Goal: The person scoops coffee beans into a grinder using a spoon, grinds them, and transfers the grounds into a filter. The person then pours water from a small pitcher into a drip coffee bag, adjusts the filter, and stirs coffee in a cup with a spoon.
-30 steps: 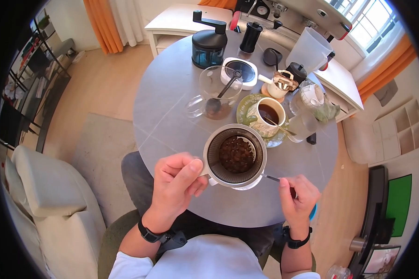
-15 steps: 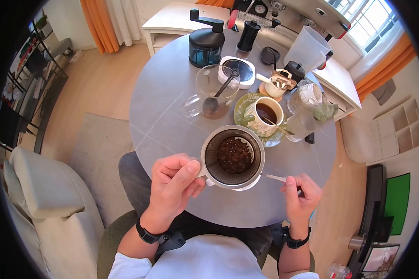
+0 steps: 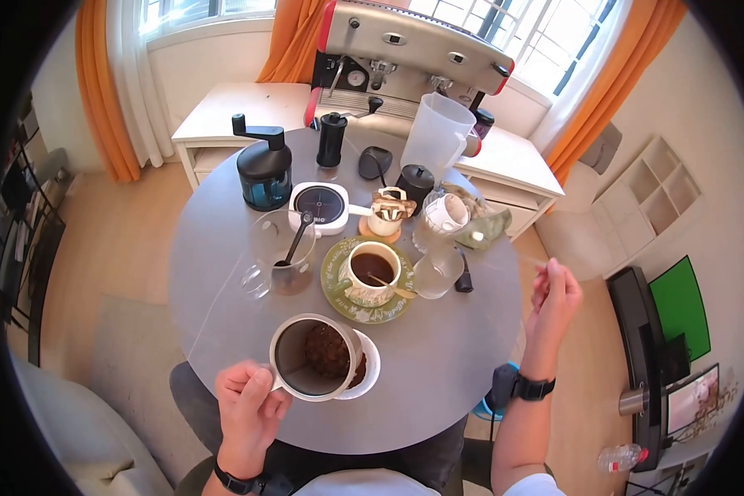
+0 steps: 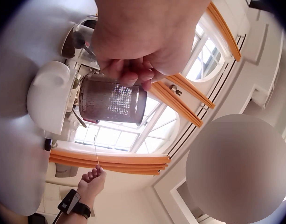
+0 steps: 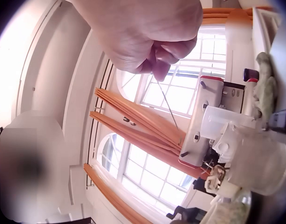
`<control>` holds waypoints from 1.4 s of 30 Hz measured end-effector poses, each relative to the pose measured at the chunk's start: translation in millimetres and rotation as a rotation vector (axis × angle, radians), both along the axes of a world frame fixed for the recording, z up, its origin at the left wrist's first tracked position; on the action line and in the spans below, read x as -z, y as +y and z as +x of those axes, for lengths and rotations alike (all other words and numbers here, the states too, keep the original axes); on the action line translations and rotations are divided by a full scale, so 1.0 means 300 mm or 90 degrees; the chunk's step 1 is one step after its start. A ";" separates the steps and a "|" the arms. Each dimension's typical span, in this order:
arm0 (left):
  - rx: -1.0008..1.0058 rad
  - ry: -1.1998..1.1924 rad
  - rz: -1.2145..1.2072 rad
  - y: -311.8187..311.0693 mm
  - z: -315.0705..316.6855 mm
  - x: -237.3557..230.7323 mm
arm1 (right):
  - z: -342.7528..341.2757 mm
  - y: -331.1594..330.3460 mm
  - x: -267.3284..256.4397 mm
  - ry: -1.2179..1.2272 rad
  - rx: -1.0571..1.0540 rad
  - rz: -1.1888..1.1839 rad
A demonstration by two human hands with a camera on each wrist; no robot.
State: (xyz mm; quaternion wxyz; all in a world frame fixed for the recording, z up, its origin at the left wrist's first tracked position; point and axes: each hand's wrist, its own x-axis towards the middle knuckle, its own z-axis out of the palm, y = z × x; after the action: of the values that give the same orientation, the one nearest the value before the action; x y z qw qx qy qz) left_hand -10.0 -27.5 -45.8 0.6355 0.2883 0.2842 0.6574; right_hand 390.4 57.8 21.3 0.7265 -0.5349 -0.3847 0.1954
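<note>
A metal filter cup (image 3: 288, 355) with dark coffee in it is tilted above a white cup (image 3: 374, 369), which also shows dark grounds. My left hand (image 3: 250, 413) pinches the filter's handle. In the left wrist view the mesh wall of the filter (image 4: 112, 99) hangs beside the white cup (image 4: 47, 95), below my left hand (image 4: 150, 37). Off to the right of the table, raised, my right hand (image 3: 554, 304) pinches a thin metal stick; in the right wrist view the stick (image 5: 168, 105) points away from my right hand (image 5: 147, 35).
Beyond the filter stand a glass jug (image 3: 293, 277) with a black spoon, a coffee cup on a green saucer (image 3: 336, 302), and a clear glass (image 3: 438, 274). Farther back are a white scale (image 3: 319, 223), a blue-black hand grinder (image 3: 264, 178), a plastic pitcher (image 3: 438, 132) and an espresso machine (image 3: 413, 54).
The head view has tilted up and shifted. The filter, held by my left hand, has tipped and uncovered part of the white cup. My right hand has moved away with the stick, rightward and up.
</note>
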 end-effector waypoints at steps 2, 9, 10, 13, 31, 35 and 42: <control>0.007 0.007 -0.001 -0.001 0.010 0.001 | 0.067 0.107 -0.001 -0.075 0.043 0.014; 0.032 0.022 -0.026 -0.012 0.025 -0.015 | -0.023 0.207 -0.003 -0.731 0.101 0.081; 0.034 0.024 -0.026 -0.011 0.025 -0.015 | -0.026 0.206 -0.004 -0.732 0.091 0.081; 0.045 0.026 -0.041 -0.015 0.029 -0.021 | -0.018 0.143 -0.014 -0.632 0.117 0.049; 0.025 -0.006 0.005 -0.010 -0.002 -0.054 | -0.333 -0.305 0.037 -0.532 -0.215 -0.062; 0.030 0.031 -0.001 -0.018 0.003 -0.043 | -0.369 -0.297 0.069 -0.608 -0.257 -0.047; 0.033 0.037 0.030 -0.005 0.000 -0.027 | -0.335 -0.316 0.085 -0.566 -0.239 -0.038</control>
State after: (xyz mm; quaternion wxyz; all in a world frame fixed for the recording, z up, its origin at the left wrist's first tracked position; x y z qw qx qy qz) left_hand -10.1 -28.9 -37.7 0.6368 0.3291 0.2795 0.6388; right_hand 289.7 -37.1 -4.1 0.4283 -0.5084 -0.7420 0.0866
